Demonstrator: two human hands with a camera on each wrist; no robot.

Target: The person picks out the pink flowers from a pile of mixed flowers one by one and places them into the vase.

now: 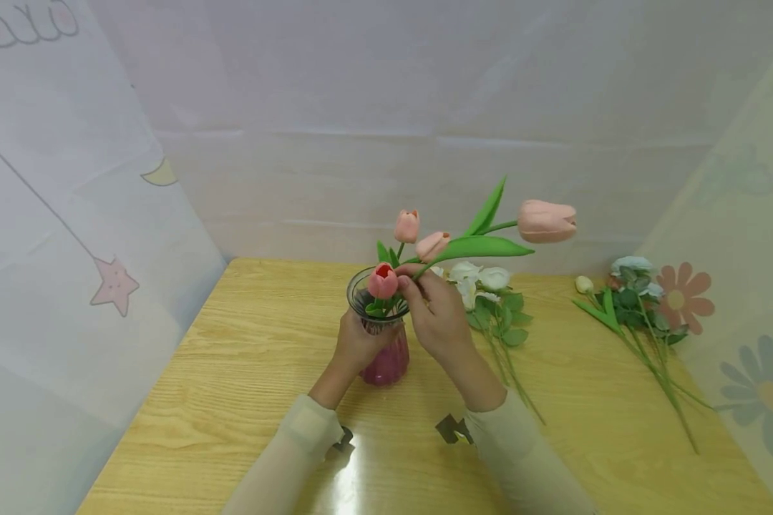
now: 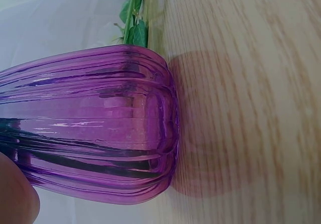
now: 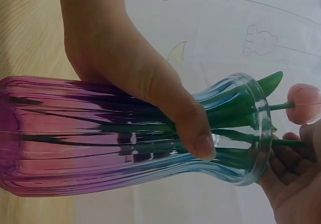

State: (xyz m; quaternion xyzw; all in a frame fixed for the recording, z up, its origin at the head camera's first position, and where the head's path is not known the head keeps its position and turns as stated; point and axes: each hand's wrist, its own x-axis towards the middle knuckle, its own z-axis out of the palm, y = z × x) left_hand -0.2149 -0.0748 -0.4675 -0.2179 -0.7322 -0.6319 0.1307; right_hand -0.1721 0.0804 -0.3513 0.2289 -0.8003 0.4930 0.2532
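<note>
A ribbed glass vase (image 1: 386,363), purple at the base and bluish toward its flared rim, stands upright on the table. My left hand (image 1: 359,342) grips its neck, the thumb (image 3: 193,133) lying across the glass. At the rim my right hand (image 1: 439,315) pinches a tulip stem between thumb and fingers. A large pink tulip (image 1: 546,221) with long green leaves leans out to the right above that hand. Other pink tulips (image 1: 383,281) rise from the vase mouth, and their green stems (image 3: 75,139) show through the glass.
White flowers (image 1: 467,279) with green leaves lie on the wooden table (image 1: 251,357) just right of the vase. Farther right lies another bunch of pale flowers (image 1: 634,286) with long stems. A pale cloth backdrop (image 1: 335,179) stands behind and at both sides.
</note>
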